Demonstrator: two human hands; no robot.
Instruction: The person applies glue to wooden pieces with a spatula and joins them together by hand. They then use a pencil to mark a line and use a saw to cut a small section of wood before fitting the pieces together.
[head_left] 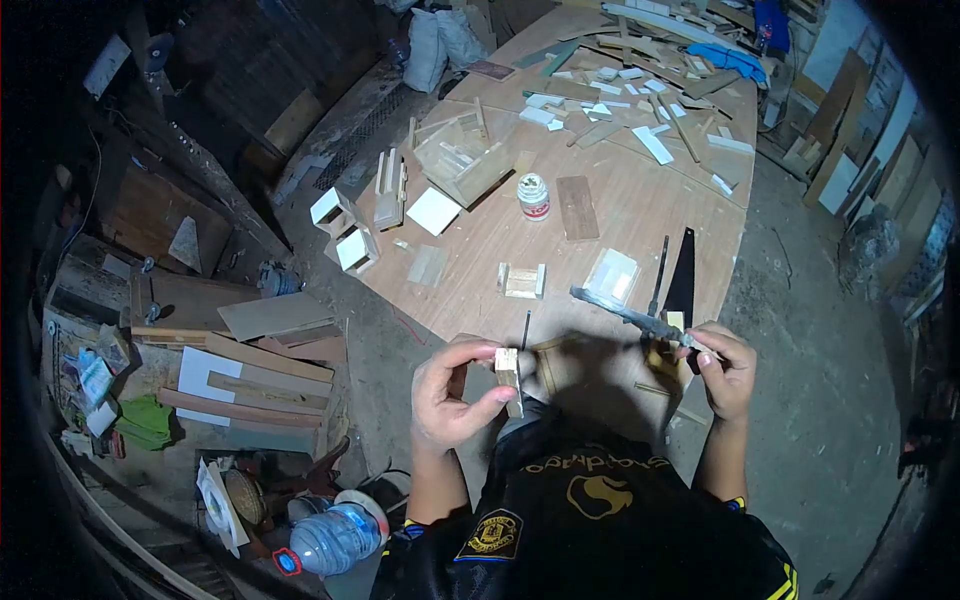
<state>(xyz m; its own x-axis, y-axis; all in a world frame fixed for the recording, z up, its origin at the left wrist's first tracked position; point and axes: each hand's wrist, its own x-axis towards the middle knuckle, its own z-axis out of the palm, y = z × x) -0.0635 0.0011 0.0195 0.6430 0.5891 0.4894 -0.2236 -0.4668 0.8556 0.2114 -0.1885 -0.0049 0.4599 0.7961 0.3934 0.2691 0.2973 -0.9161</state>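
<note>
Between the thumb and forefinger of my left hand [450, 395] is a small wooden block [507, 366], held up in front of my chest. My right hand [727, 368] grips one end of a long, narrow grey blade-like tool [622, 310]. The tool points left over the table edge, its tip apart from the block; its exact kind is hard to make out. Beyond it on the table lie a white-topped piece [612, 275], a small wooden frame [521, 281] and a black saw blade [682, 280]. My right fingers partly hide the tool's near end.
The wooden table [470, 270] bears an open glue jar [534, 197], a brown board [577, 208], a wooden box [465, 160] and many offcuts [650, 100] at the back. Boards [270, 375] and a large water bottle [335, 540] are on the left.
</note>
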